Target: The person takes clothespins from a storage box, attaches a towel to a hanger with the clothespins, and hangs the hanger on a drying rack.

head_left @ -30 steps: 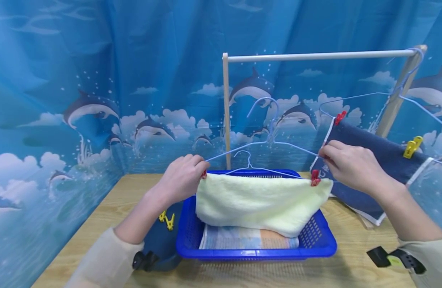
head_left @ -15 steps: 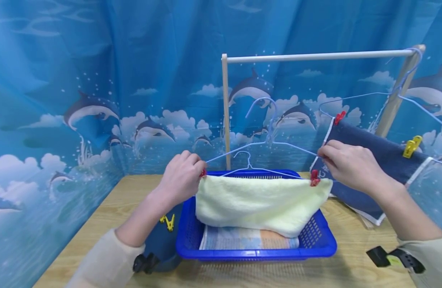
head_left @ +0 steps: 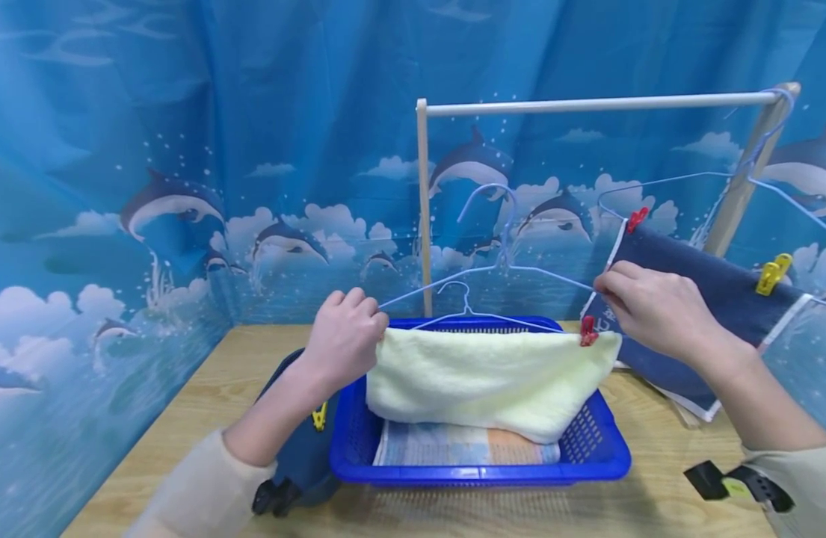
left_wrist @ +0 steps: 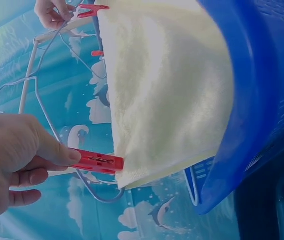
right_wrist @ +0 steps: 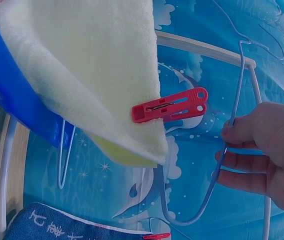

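A pale yellow towel [head_left: 480, 381] hangs from the lower bar of a light blue wire hanger [head_left: 546, 273], over a blue basket [head_left: 480, 475]. My left hand [head_left: 345, 336] is at the towel's left corner. In the left wrist view its thumb and fingers pinch a red clothespin [left_wrist: 96, 162], whose far end is on the towel's edge. My right hand [head_left: 655, 308] pinches the hanger's right arm. Just below it, another red clothespin [head_left: 588, 332] clips the towel's right end, and no finger touches that one. The hanger's hook points up, free of any rail.
Behind stands a rack with a white rail [head_left: 587, 104]. At its right, another hanger bears a dark blue cloth [head_left: 695, 299] with red and yellow clothespins. Inside the basket lie a checked cloth [head_left: 466, 445] and a spare hanger [head_left: 466, 302]. Left of it, a yellow clothespin [head_left: 320, 417] lies on a dark blue container [head_left: 298, 463].
My left hand has shifted slightly right and now covers the left red clothespin in the head view. The right hand, hanger and towel stay almost still.
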Demonstrator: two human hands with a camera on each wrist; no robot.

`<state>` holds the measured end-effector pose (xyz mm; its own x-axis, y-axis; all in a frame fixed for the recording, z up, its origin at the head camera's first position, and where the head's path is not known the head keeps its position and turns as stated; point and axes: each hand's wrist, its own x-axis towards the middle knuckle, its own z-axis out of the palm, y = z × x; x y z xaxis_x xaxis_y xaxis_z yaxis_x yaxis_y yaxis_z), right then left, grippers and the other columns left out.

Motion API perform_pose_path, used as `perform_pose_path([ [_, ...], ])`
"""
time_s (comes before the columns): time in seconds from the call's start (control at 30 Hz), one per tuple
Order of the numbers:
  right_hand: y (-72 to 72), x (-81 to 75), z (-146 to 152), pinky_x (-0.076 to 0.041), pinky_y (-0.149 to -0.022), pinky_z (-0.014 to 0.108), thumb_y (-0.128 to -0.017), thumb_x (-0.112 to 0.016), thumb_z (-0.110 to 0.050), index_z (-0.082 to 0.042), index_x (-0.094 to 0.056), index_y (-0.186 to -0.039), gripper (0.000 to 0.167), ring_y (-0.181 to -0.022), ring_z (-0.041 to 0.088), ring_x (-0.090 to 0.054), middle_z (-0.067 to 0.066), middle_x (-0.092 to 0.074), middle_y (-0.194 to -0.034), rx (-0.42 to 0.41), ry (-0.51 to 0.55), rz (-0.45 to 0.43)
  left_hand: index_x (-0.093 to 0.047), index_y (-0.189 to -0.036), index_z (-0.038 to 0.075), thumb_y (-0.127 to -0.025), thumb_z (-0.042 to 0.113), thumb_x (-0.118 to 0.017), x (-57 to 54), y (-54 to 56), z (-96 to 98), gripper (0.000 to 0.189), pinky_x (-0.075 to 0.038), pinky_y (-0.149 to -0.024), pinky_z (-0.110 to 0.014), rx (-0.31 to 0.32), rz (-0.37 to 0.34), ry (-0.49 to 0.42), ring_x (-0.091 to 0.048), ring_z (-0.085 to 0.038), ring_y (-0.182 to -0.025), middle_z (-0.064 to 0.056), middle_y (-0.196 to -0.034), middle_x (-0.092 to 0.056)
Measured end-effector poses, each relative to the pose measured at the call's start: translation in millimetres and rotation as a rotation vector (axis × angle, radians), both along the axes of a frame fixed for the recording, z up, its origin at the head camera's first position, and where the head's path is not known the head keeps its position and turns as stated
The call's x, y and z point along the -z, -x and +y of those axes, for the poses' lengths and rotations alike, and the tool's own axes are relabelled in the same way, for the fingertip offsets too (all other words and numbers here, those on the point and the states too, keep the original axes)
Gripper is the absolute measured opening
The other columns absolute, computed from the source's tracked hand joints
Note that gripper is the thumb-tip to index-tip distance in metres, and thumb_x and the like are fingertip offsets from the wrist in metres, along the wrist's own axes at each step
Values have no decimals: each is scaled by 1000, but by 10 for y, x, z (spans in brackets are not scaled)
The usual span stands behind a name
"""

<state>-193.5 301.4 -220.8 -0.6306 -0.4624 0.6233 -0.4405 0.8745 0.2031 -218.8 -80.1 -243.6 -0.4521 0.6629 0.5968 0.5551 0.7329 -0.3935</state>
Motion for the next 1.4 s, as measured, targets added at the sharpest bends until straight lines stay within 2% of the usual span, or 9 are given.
perform_pose_path([
  [0.1,3,6,2,-42,-47,28,-69,-74,3,-3,-66,-90,23,-59,17,-53,9,-62,-82,-7,0,7,-58,-57,12,-74,-2,-65,25,10,8,23,-30,-55,-28,6,14,-7,-35,-17,-57,-1,-58,-50],
  [0.2,4,8,3,-42,-46,29,-69,-74,3,-3,-66,-90,23,-60,18,-54,9,-62,-83,-12,-4,12,-61,-57,12,-74,-1,-65,55,22,10,22,-31,-55,-28,22,33,-28,-38,-17,-57,-1,-58,-53],
  [0.4,-13,1,-2,-45,-48,31,-69,-73,4,-2,-65,-91,24,-62,20,-56,11,-62,-85,-2,-4,11,-71,-68,10,-77,12,-72,100,42,6,9,-37,-56,-29,40,77,-96,-47,-18,-60,-2,-64,-61],
  [0.53,-23,-6,-7,-45,-49,32,-70,-72,4,-2,-65,-92,23,-64,20,-57,10,-62,-86,19,-9,5,-72,-72,10,-77,11,-71,140,54,-6,5,-42,-66,-35,46,91,-143,-50,-20,-64,-2,-66,-62],
  [0.63,-28,-11,-5,-45,-48,31,-71,-72,4,-2,-65,-91,22,-63,20,-57,10,-62,-85,19,-12,4,-72,-72,9,-78,9,-70,185,73,-9,6,-40,-77,-43,63,103,-175,-51,-22,-69,-3,-68,-62],
  [0.7,-29,-12,-5,-44,-48,31,-70,-72,4,-2,-65,-91,22,-63,20,-56,10,-62,-84,15,-13,8,-71,-72,8,-78,8,-70,213,94,-4,6,-39,-80,-45,76,115,-193,-50,-23,-70,-4,-68,-62],
  [1.2,32,4,-2,-43,-46,29,-68,-73,5,-3,-64,-91,26,-60,18,-54,9,-60,-82,-41,-10,47,-67,-67,3,-74,9,-76,302,173,22,13,-40,-73,-41,177,203,-223,-51,-24,-68,-7,-66,-62],
  [1.4,32,6,-26,-46,-47,33,-66,-74,8,-1,-63,-92,29,-62,22,-57,12,-60,-82,-63,-10,96,-69,-66,5,-71,-2,-71,312,230,-8,9,-40,-72,-41,230,223,-275,-50,-25,-68,-7,-65,-62],
])
